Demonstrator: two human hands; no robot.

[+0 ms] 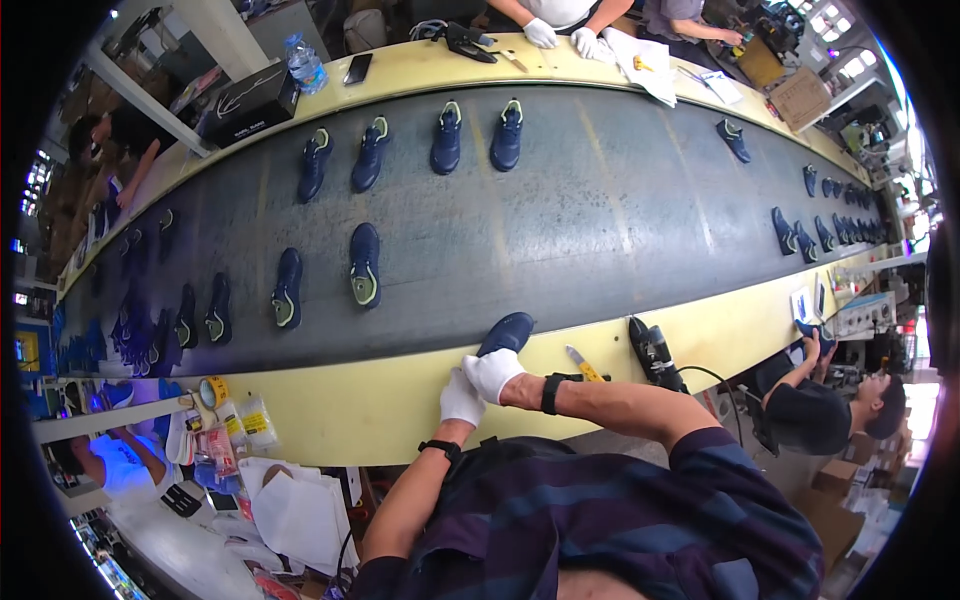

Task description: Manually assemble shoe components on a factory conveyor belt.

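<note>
A dark blue sneaker (508, 332) lies at the near edge of the grey conveyor belt (440, 330), its toe pointing away from me and to the right. My right hand (493, 376), in a white glove, is closed on its heel end. Against it, my left hand (461, 400), also gloved, has its fingers curled in at the same end, partly hidden by the right hand. Both hands cover the shoe's opening. Right of them, a yellow-handled tool (584, 364) and a black corded hand tool (654, 350) lie on the pale yellow ledge (350, 405).
Several matching sneakers stand on the belt, including one (365, 265) to the left and another (733, 140) at far right. Yellow tape (213, 391) sits on the near ledge. Across the belt are a water bottle (305, 65), a black box (250, 105) and a co-worker's gloved hands (562, 38).
</note>
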